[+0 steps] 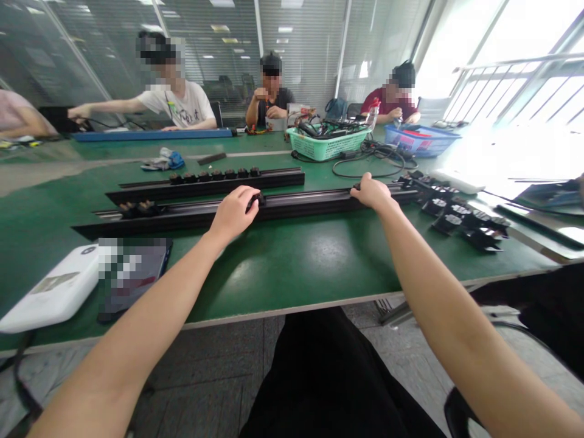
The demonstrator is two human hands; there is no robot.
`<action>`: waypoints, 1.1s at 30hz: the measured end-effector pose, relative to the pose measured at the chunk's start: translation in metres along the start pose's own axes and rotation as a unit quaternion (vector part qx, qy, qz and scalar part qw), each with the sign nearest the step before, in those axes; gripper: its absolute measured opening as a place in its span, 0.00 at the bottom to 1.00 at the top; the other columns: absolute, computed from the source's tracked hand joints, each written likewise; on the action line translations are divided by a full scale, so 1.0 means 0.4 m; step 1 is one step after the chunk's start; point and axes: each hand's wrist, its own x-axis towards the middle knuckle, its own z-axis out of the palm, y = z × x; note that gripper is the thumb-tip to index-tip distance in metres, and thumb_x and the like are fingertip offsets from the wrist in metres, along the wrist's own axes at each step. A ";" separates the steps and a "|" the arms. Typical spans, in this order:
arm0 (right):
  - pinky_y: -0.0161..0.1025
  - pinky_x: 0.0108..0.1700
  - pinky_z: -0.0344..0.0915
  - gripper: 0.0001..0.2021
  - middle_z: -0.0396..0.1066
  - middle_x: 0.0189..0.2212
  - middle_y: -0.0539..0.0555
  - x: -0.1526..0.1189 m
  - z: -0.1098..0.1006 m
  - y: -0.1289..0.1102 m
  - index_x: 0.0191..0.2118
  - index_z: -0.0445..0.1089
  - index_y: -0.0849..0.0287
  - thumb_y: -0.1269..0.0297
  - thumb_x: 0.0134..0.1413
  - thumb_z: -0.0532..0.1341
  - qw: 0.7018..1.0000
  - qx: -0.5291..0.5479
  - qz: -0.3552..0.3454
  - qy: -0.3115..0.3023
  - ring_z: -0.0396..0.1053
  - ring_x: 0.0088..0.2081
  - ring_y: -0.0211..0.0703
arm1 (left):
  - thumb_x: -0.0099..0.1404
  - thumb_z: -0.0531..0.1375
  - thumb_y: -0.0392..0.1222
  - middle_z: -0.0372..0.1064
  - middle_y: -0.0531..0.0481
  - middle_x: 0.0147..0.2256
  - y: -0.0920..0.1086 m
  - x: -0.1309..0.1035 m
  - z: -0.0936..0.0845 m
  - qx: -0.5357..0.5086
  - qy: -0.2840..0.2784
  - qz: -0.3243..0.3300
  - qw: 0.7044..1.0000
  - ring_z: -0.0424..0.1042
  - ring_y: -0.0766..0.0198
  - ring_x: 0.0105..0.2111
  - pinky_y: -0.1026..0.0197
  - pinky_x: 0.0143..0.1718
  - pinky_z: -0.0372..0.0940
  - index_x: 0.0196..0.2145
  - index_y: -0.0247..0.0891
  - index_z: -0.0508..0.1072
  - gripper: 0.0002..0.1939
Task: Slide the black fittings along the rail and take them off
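Observation:
A long black metal rail (pixel 310 205) lies across the green table in front of me. My left hand (pixel 233 213) is curled around a small black block (pixel 256 199) that sits on this rail. Farther right, my right hand (pixel 371 191) pinches a small dark piece at the rail, mostly hidden by the fingers. Several black blocks (pixel 139 208) sit at the rail's left end. Behind it lies a second black rail (pixel 274 178) with a row of similar black blocks (pixel 214 176) on it.
Loose black parts (pixel 451 213) are heaped at the right. A white device (pixel 55 286) and a phone (pixel 137 277) lie near the left front edge. Behind stand a green basket (pixel 326 147), a blue basket (pixel 424 143) and coiled cable (pixel 369 167). Several people sit across the table.

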 end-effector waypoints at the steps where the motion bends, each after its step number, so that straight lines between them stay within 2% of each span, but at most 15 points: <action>1: 0.53 0.53 0.68 0.28 0.75 0.52 0.74 0.009 -0.002 0.012 0.64 0.61 0.69 0.56 0.66 0.60 1.000 -0.003 -0.013 -0.008 0.73 0.53 0.63 | 0.72 0.52 0.43 0.73 0.40 0.54 -0.001 0.000 0.000 0.000 0.000 0.001 1.000 0.71 0.49 0.56 0.47 0.60 0.67 0.54 0.38 0.75 0.19; 5: 0.51 0.52 0.68 0.25 0.77 0.50 0.67 0.036 0.001 0.065 0.58 0.66 0.61 0.48 0.65 0.60 0.996 0.023 -0.086 -0.012 0.74 0.51 0.61 | 0.72 0.52 0.44 0.73 0.40 0.54 -0.001 -0.001 0.000 -0.001 0.004 0.002 1.000 0.72 0.49 0.56 0.47 0.60 0.67 0.54 0.38 0.75 0.19; 9: 0.48 0.49 0.68 0.23 0.78 0.47 0.63 0.038 0.019 0.090 0.54 0.67 0.57 0.45 0.64 0.60 0.995 0.049 -0.087 0.009 0.75 0.48 0.59 | 0.72 0.52 0.44 0.73 0.40 0.54 0.001 -0.003 0.001 0.000 0.005 0.000 1.000 0.72 0.49 0.56 0.48 0.60 0.67 0.54 0.37 0.75 0.19; 14: 0.49 0.49 0.66 0.19 0.79 0.43 0.61 0.014 0.057 0.084 0.51 0.68 0.56 0.47 0.64 0.60 0.991 0.071 -0.077 0.083 0.74 0.47 0.60 | 0.72 0.52 0.44 0.73 0.40 0.54 0.002 -0.003 0.001 0.000 0.006 -0.001 1.000 0.72 0.49 0.56 0.48 0.60 0.67 0.54 0.37 0.75 0.19; 18: 0.50 0.50 0.66 0.17 0.78 0.44 0.62 -0.007 0.075 0.078 0.50 0.69 0.56 0.51 0.64 0.59 0.982 0.104 -0.081 0.139 0.73 0.48 0.60 | 0.72 0.52 0.44 0.73 0.40 0.54 0.003 -0.002 -0.001 -0.004 0.005 -0.001 1.000 0.72 0.49 0.56 0.47 0.61 0.67 0.54 0.38 0.75 0.19; 33: 0.51 0.51 0.67 0.16 0.76 0.48 0.66 -0.013 0.075 0.073 0.49 0.73 0.59 0.56 0.62 0.59 0.975 0.128 -0.069 0.168 0.71 0.49 0.60 | 0.72 0.52 0.44 0.73 0.40 0.54 0.002 -0.003 -0.002 -0.010 0.006 -0.003 1.000 0.72 0.49 0.56 0.47 0.61 0.66 0.54 0.38 0.75 0.19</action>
